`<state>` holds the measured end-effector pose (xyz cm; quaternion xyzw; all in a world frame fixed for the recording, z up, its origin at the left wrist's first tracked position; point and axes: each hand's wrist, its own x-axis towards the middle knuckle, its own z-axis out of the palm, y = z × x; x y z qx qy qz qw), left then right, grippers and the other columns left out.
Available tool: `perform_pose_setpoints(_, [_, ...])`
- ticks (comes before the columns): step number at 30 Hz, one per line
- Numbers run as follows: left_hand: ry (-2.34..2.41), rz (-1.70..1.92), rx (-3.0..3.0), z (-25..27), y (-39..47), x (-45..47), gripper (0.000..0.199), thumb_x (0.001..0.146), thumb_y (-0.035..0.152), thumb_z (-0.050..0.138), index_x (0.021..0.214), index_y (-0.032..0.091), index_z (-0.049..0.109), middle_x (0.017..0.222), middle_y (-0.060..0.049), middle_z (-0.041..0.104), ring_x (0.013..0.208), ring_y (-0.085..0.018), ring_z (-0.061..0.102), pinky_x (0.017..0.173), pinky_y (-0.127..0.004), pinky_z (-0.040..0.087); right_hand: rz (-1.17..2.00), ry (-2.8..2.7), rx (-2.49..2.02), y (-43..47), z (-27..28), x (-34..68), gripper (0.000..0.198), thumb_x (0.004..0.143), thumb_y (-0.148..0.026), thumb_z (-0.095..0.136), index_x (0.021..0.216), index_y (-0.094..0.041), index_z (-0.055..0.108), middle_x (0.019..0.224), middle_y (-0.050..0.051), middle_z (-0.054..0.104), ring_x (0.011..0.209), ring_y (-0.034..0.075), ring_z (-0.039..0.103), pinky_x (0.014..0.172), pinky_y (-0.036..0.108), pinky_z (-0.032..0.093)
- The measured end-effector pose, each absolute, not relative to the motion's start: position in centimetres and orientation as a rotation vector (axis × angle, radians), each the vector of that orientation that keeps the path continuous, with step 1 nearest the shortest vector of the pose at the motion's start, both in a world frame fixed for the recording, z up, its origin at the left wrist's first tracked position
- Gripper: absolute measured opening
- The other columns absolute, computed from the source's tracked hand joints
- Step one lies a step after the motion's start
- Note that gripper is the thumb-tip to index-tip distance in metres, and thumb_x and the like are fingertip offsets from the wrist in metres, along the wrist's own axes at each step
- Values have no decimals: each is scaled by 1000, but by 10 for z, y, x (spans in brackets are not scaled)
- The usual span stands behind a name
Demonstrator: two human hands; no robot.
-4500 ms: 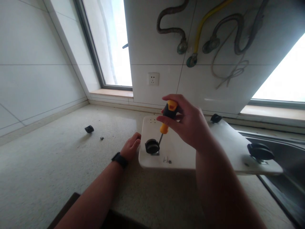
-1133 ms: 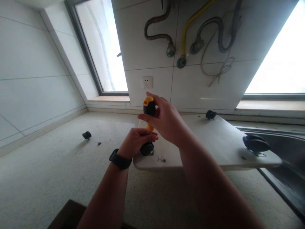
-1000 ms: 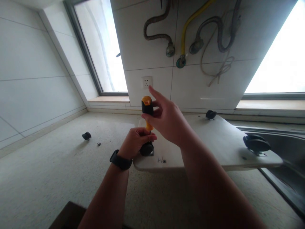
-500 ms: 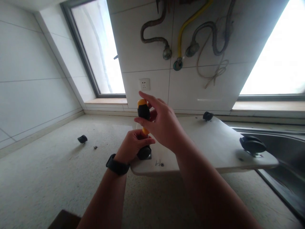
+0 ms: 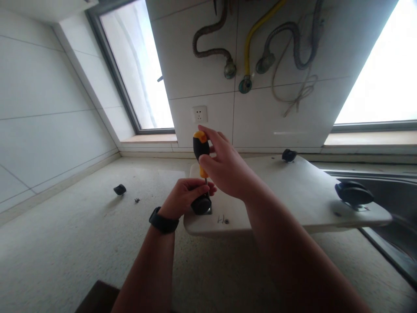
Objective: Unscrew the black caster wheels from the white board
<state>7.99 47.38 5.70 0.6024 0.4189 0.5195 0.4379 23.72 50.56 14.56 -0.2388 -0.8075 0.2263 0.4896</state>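
My right hand (image 5: 224, 165) is closed on a screwdriver (image 5: 201, 148) with a black and yellow handle, its shaft pointing down. Thumb and fingers of my left hand (image 5: 187, 195) pinch around the lower shaft, just above a black caster wheel (image 5: 201, 205). That caster stands on a metal plate at the near left corner of a white board (image 5: 270, 191). The screwdriver's tip and whatever it meets are hidden by my left fingers. Two more casters, one at the far edge (image 5: 289, 155) and one at the right (image 5: 353, 194), stand on the board.
A loose black caster (image 5: 120, 189) and a few small screws (image 5: 137, 200) lie on the speckled countertop (image 5: 81, 243) at the left. A metal sink (image 5: 399, 198) is on the right, partly under the board. Hoses (image 5: 249, 48) and a socket (image 5: 200, 114) are on the tiled wall.
My right hand has shifted its grip on the screwdriver, with thumb and fingers closer round the handle. More of the shaft shows above my left hand. The view has moved slightly.
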Motion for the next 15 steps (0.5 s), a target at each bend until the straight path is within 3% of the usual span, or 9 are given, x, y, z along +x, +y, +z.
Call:
perform_pose_setpoints(4, [1102,1329,1478,59,473,84,25,79,37,81,86,13,78,86,-10,80,80,-22,74,79,-37,59,549,-1962,-638,503,148,238,68,87,-33,58,150,-16,42,133,17,51,115,28,58,97,46,50])
perform_pose_setpoints(8, [1118,1346,1473,58,473,87,22,78,35,82,80,14,77,82,-8,79,75,-19,72,74,-33,58,466,-1957,-634,503,149,241,61,86,-37,64,142,-18,48,132,15,57,118,28,57,105,48,44])
perform_pose_setpoints(15, [1098,1330,1414,56,474,87,22,75,34,85,79,14,75,78,-4,76,70,-14,67,68,-27,52,504,-1878,-637,505,147,240,62,80,-31,74,135,-22,47,120,10,64,109,27,62,92,45,52])
